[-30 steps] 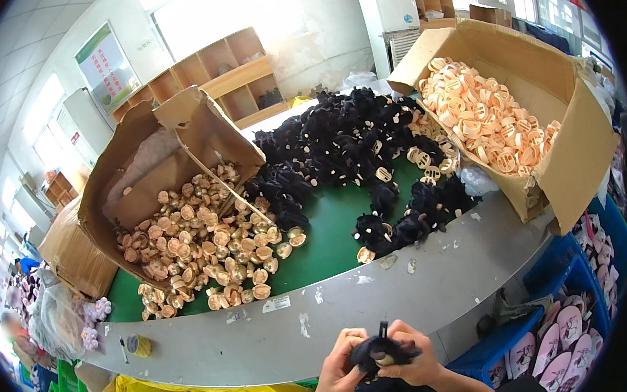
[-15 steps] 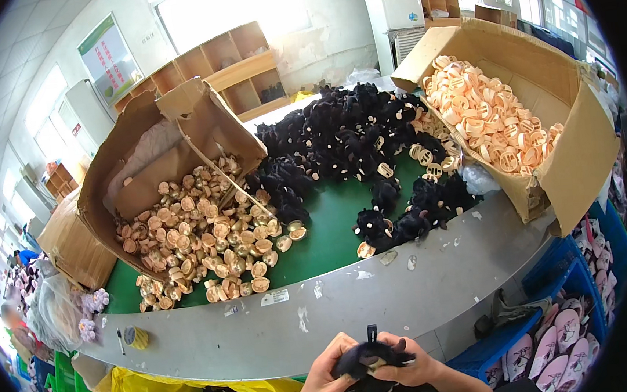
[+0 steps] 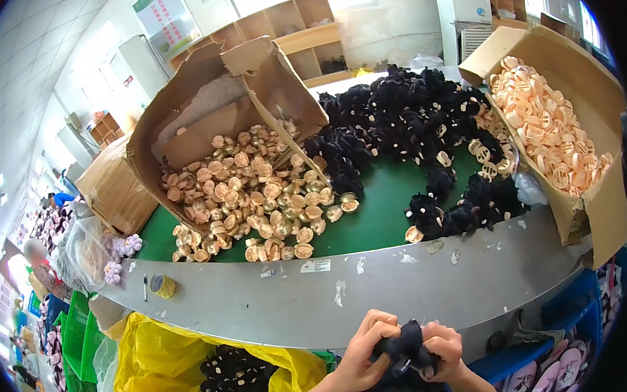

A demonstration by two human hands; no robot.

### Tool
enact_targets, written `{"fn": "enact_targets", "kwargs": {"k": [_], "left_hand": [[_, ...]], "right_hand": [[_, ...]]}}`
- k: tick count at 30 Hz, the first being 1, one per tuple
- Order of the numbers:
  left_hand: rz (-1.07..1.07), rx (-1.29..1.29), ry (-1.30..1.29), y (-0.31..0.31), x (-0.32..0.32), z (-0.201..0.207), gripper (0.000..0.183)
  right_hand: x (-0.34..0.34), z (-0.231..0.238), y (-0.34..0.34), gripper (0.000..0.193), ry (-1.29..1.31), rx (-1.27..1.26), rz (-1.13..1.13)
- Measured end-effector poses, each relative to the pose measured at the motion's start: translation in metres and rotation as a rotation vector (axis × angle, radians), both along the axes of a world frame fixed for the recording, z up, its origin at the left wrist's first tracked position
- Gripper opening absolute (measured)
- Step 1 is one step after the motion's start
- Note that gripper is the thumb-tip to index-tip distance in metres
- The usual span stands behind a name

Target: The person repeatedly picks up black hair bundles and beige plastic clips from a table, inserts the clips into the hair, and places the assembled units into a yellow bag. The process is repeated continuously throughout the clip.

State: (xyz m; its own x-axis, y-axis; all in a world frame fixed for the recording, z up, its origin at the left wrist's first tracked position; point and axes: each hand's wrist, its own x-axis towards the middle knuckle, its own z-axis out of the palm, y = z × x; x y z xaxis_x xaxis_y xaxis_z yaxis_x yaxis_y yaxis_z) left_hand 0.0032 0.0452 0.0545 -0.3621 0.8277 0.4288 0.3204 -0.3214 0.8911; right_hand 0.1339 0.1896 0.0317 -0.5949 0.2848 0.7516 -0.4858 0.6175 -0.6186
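Note:
Close to the lower edge, a small black plush piece [image 3: 406, 343] is gripped between both hands. My left hand [image 3: 368, 352] has its fingers curled round one side of it. The other side is pinched by my right hand [image 3: 443, 346]. Beyond the metal table edge, many similar black plush pieces [image 3: 402, 111] are heaped on the green surface [image 3: 375, 224]. A tipped cardboard box [image 3: 196, 109] at the left spills gold-and-beige round shells [image 3: 254, 193]. Another cardboard box [image 3: 584, 79] at the right holds peach-coloured slotted plastic pieces [image 3: 540, 126].
Below the table at the left hangs a yellow bag [image 3: 150, 363] with black plush pieces inside. Blue crates [image 3: 514, 361] with pink slipper-like pieces stand at the lower right. A pen [image 3: 145, 289] and a tape roll [image 3: 163, 285] lie on the metal edge [image 3: 263, 310]. Another person [image 3: 43, 269] is far left.
My view has turned left, so the table has shifted right in it and more of the yellow bag shows. Both hands keep the plush piece, now turned and gripped differently.

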Motion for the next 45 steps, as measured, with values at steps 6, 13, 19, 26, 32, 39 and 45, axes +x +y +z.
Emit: {"fn": "enact_targets", "kwargs": {"k": [6,13,19,26,32,39,45], "left_hand": [[0.113,0.008,0.0,0.012,-0.003,0.001,0.029],[0.173,-0.032,0.034,0.022,-0.007,-0.009,0.03],[0.336,0.008,-0.179,0.023,0.001,-0.019,0.021],[0.595,0.035,0.041,0.014,0.007,-0.039,0.018],[0.755,-0.018,0.222,0.011,0.017,-0.042,0.031],[0.645,0.004,0.445,0.022,0.021,-0.041,0.03],[0.468,0.019,-0.119,0.002,0.021,-0.035,0.037]], "right_hand": [[-0.014,-0.017,-0.001,0.032,0.118,0.06,-0.257],[-0.037,-0.018,0.012,0.052,0.253,0.171,-0.376],[-0.055,-0.025,0.005,0.031,0.164,0.157,-0.425],[-0.055,-0.022,-0.032,0.034,0.043,-0.264,-0.368],[-0.039,-0.018,-0.037,0.039,-0.004,-0.153,-0.279],[-0.041,-0.031,-0.038,0.055,-0.087,-0.6,-0.092],[-0.033,-0.034,-0.021,0.04,-0.156,-1.006,-0.084]]}}
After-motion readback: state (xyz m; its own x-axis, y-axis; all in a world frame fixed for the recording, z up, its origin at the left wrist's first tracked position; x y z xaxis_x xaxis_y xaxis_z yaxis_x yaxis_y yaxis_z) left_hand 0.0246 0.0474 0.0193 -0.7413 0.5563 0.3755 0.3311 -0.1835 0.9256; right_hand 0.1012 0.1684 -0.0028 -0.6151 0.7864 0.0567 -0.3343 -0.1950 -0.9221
